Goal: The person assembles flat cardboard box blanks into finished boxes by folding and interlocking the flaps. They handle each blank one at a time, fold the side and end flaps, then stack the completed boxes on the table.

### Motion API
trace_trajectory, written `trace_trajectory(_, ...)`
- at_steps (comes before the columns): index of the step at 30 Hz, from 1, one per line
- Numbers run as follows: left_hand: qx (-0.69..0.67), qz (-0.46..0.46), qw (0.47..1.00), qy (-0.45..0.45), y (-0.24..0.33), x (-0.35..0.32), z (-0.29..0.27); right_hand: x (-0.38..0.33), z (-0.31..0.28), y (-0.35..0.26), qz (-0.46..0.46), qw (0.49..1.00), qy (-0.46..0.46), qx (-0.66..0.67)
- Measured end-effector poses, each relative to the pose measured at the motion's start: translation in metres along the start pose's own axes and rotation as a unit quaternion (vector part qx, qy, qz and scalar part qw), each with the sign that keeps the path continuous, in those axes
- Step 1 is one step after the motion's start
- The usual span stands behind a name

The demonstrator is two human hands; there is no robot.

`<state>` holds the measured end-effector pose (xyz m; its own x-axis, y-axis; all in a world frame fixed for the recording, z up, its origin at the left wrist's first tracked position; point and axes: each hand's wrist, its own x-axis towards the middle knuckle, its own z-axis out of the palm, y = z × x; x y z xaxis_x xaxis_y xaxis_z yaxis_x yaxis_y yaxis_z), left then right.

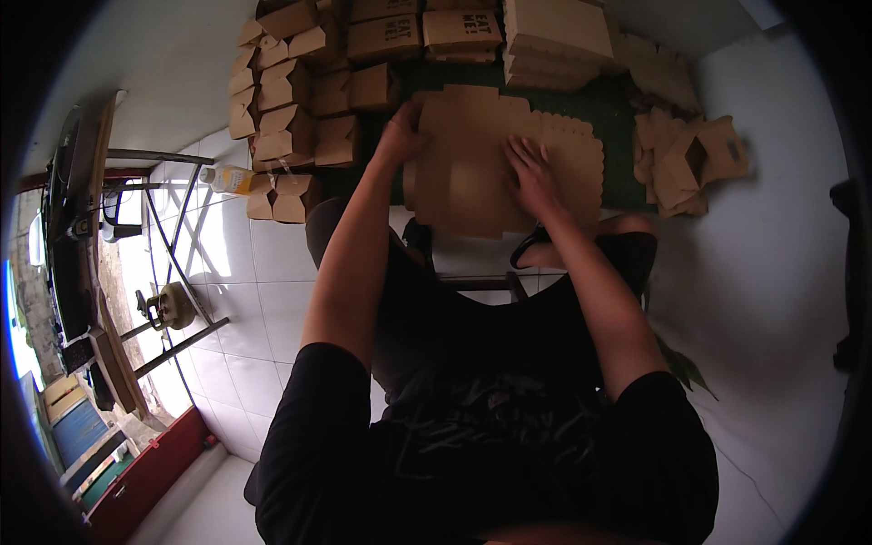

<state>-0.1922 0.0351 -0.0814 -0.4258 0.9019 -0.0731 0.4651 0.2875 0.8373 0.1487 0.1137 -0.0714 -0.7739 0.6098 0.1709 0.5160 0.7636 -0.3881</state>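
A flat brown cardboard box blank [472, 168] with tabbed edges lies in front of me over the green surface, reaching toward my knees. Another blank with a scalloped edge [577, 154] shows from under its right side. My left hand [401, 138] is curled at the left edge of the upper blank, its fingertips partly hidden. Flat on the right part of that blank rests my right hand [533, 180], fingers stretched out.
Folded brown boxes [283, 91] are stacked at the far left, near a bottle of yellow liquid [232, 180]. A pile of flat blanks [559, 36] stands at the back. Loose cardboard pieces [686, 163] lie at right. A metal-framed table [173, 245] stands left.
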Motion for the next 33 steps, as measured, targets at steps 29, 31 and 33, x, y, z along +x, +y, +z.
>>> trace_trajectory(29,0.194,0.118,0.974,-0.017,0.026,0.007,-0.026,0.128,0.072,-0.052,0.139,0.966,0.073,0.204)
trace_trajectory(31,0.202,0.129,0.971,-0.001,0.027,0.005,-0.026,0.130,0.078,-0.052,0.142,0.966,0.088,0.197)
trace_trajectory(33,0.204,0.146,0.968,0.026,0.031,0.001,-0.026,0.127,0.081,-0.051,0.146,0.972,0.088,0.162)
